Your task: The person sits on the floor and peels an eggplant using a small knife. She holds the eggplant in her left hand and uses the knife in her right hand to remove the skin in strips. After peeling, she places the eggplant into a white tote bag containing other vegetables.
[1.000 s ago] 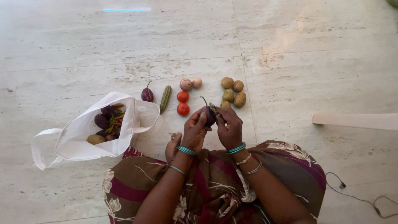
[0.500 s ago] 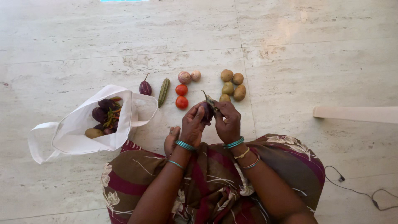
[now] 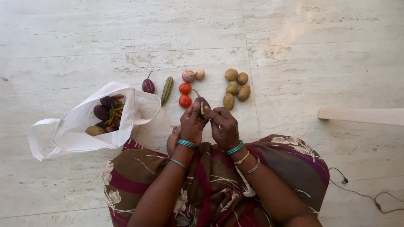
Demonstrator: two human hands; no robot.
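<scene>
Presently, you sit on the pale stone floor (image 3: 320,63) with your patterned skirt (image 3: 219,185) spread near the bottom of the view. At the left lies the white cloth bag (image 3: 75,130), mouth open, with dark brinjals and other vegetables inside. Both forearms run up from your lap and meet just past the knees, wrists bent inward. Your left hand (image 3: 192,123) is curled shut around the small purple brinjal (image 3: 201,102), gripping its lower body, while the top and thin stalk stand clear above your fingers. Your right hand (image 3: 224,127) is closed on the same brinjal from the right, thumb and fingertips pinching at its side; what they pinch I cannot tell.

Beyond your hands, in a row from left to right: one brinjal on the floor (image 3: 147,85), a green gourd (image 3: 167,90), two tomatoes (image 3: 184,95), two onions (image 3: 193,75) and four potatoes (image 3: 236,88).

Against half a second ago, the held brinjal has shifted slightly left and now sits nearer the tomatoes, leaving the nearest potato fully uncovered. Its stalk now leans left. Both hands have kept their grip.
</scene>
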